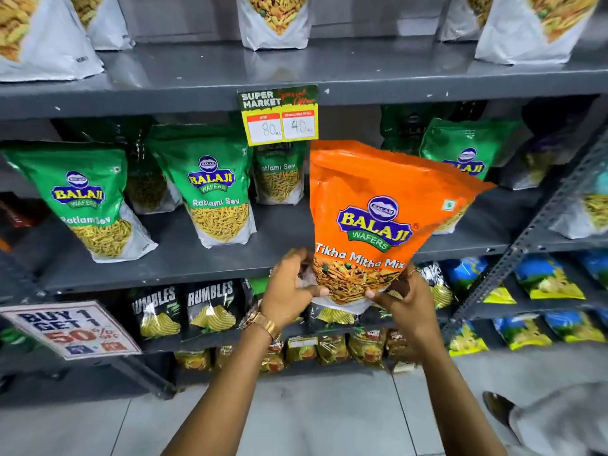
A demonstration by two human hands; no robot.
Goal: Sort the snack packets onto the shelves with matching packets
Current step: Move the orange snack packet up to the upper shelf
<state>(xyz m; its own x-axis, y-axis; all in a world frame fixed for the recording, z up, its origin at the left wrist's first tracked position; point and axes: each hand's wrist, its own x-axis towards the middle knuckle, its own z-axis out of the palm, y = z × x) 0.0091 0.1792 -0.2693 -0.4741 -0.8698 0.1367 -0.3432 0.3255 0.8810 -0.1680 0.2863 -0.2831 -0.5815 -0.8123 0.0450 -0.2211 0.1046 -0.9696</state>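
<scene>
Both hands, left hand and right hand, fingers clamped on orange packet bottom corners; green packets flank bare shelf gap behind; price tag overhangs above.

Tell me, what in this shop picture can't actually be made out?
In the one head view:
- The top shelf's white packets: names cut off by the upper edge.
- The green packet in the middle: its top is hidden by the hanging price tag.
- The left hand and right hand cover the glossy orange Tikha Mitha Mix packet's bottom corners.
- The small brown bottom-shelf packets: lettering blurred, too small.
</scene>
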